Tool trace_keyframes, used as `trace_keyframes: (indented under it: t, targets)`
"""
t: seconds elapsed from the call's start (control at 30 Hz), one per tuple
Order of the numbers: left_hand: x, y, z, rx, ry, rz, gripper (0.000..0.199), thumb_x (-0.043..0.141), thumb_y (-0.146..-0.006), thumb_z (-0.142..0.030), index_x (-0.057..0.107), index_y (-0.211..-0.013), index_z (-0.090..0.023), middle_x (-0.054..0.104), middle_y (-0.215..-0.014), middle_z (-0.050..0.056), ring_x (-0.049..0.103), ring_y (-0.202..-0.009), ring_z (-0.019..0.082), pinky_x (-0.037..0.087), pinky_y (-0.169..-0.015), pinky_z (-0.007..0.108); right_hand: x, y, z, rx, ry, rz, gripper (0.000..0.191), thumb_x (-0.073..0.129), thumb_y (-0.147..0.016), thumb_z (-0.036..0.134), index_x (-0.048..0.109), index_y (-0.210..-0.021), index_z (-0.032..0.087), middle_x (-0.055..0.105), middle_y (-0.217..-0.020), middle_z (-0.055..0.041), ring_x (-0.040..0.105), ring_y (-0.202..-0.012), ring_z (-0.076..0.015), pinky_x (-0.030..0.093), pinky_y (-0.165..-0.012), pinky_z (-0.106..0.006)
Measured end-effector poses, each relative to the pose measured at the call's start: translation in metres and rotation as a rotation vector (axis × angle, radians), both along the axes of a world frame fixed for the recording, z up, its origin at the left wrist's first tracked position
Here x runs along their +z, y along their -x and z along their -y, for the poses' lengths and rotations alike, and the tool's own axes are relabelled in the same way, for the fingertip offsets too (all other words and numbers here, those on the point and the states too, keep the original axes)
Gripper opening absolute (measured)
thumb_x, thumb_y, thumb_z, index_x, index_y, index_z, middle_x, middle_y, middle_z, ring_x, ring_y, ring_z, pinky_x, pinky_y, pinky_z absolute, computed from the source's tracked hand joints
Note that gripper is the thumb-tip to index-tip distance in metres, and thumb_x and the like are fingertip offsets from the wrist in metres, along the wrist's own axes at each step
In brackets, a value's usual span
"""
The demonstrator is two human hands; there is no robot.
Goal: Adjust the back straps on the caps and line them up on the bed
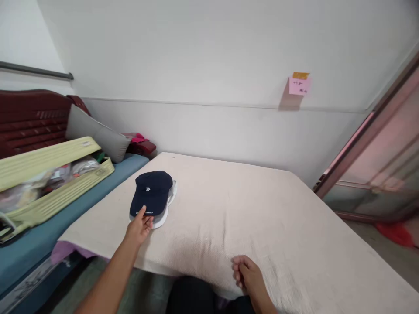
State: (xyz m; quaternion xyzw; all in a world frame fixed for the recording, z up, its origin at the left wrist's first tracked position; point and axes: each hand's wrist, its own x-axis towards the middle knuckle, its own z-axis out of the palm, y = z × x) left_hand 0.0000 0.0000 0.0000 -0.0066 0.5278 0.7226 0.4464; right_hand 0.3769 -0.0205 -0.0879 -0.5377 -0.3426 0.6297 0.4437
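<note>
A navy baseball cap (pixel 153 192) with a small white emblem lies at the left of the cloth-covered table (pixel 229 196). Under it shows a white cap (pixel 161 221), its brim and edge sticking out at the right and front. My left hand (pixel 140 226) pinches the navy cap's brim, thumb on top and fingers below; whether the white cap is also in the grip I cannot tell. Near the table's front edge rests my right hand (pixel 247 274), its fingers curled loosely, with nothing visible in them.
On the blue bench (pixel 62 196) at the left stand a yellow container (pixel 52 152) with plastic bags and a grey cushion (pixel 96 131). A pink note (pixel 298 86) is taped to the white wall behind. A framed sliding panel (pixel 376 144) borders the right side.
</note>
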Motion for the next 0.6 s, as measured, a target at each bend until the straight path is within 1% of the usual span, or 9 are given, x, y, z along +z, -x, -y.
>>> trace_keyframes:
  t: [0.1,0.17,0.27,0.33,0.37,0.43,0.5,0.53,0.6]
  targets:
    - [0.017,0.002,-0.009,0.019,-0.094,0.022,0.007,0.061,-0.083,-0.011,0.060,-0.077,-0.014,0.066,-0.062,0.002,0.063,-0.049,0.011,0.053,-0.049,0.020,-0.002,-0.002,0.000,0.019,0.008,-0.017,0.017,0.053,-0.054,0.028,0.055,-0.068,0.018,0.052,-0.052,0.0048,0.040,-0.036,-0.0053,0.025,-0.034,-0.017]
    - [0.032,-0.003,-0.012,0.045,-0.184,0.026,0.011,0.056,-0.086,-0.006,0.062,-0.083,-0.015,0.069,-0.069,0.001,0.066,-0.056,0.010,0.056,-0.058,0.021,-0.003,-0.004,0.000,0.032,0.011,-0.027,0.016,0.053,-0.054,0.027,0.055,-0.067,0.018,0.053,-0.052,0.0045,0.041,-0.036,-0.0057,0.025,-0.034,-0.017]
    - [0.053,-0.024,-0.011,0.038,-0.319,0.039,0.015,0.052,-0.088,-0.007,0.064,-0.091,-0.016,0.072,-0.077,0.002,0.068,-0.066,0.010,0.057,-0.068,0.021,-0.002,-0.007,0.000,0.036,0.012,-0.036,0.016,0.055,-0.054,0.026,0.056,-0.067,0.017,0.054,-0.053,0.0039,0.042,-0.036,-0.0063,0.025,-0.034,-0.017]
    - [0.061,-0.049,-0.003,0.000,-0.389,0.056,0.017,0.051,-0.089,-0.007,0.066,-0.094,-0.016,0.074,-0.080,0.003,0.069,-0.069,0.010,0.057,-0.069,0.021,0.000,-0.009,0.000,0.032,0.014,-0.044,0.014,0.057,-0.056,0.026,0.056,-0.067,0.017,0.054,-0.052,0.0039,0.042,-0.036,-0.0065,0.025,-0.034,-0.018]
    - [0.061,-0.064,0.004,-0.024,-0.414,0.067,0.019,0.051,-0.089,-0.007,0.066,-0.094,-0.016,0.074,-0.080,0.003,0.069,-0.069,0.011,0.057,-0.069,0.022,0.003,-0.010,0.001,0.030,0.013,-0.051,0.014,0.059,-0.057,0.027,0.056,-0.067,0.017,0.054,-0.052,0.0039,0.042,-0.037,-0.0066,0.025,-0.035,-0.018]
    - [0.056,-0.099,0.021,-0.076,-0.433,0.092,0.020,0.051,-0.088,-0.006,0.068,-0.093,-0.016,0.075,-0.080,0.003,0.069,-0.069,0.012,0.058,-0.065,0.022,0.010,-0.012,0.006,0.040,-0.006,-0.090,0.016,0.064,-0.061,0.029,0.058,-0.069,0.016,0.055,-0.054,0.0031,0.045,-0.040,-0.0072,0.028,-0.037,-0.018]
    - [0.044,-0.137,0.043,-0.129,-0.421,0.126,0.022,0.050,-0.088,-0.004,0.068,-0.094,-0.016,0.075,-0.084,0.004,0.070,-0.071,0.013,0.058,-0.063,0.023,0.022,-0.013,0.016,0.059,-0.034,-0.155,0.022,0.068,-0.066,0.035,0.061,-0.072,0.015,0.059,-0.058,0.0007,0.051,-0.046,-0.0089,0.033,-0.042,-0.020]
    - [0.037,-0.155,0.055,-0.146,-0.406,0.152,0.022,0.051,-0.087,-0.004,0.069,-0.095,-0.016,0.076,-0.087,0.004,0.071,-0.075,0.015,0.058,-0.064,0.023,0.028,-0.013,0.022,0.070,-0.045,-0.197,0.027,0.069,-0.069,0.040,0.063,-0.075,0.015,0.061,-0.062,-0.0013,0.055,-0.051,-0.0104,0.036,-0.046,-0.021]
    - [0.024,-0.190,0.079,-0.197,-0.336,0.215,0.022,0.055,-0.086,-0.005,0.069,-0.096,-0.018,0.076,-0.090,0.004,0.071,-0.077,0.015,0.058,-0.064,0.023,0.043,-0.013,0.036,0.074,-0.055,-0.300,0.037,0.067,-0.074,0.050,0.066,-0.084,0.014,0.067,-0.074,-0.0061,0.062,-0.065,-0.0150,0.044,-0.059,-0.025]
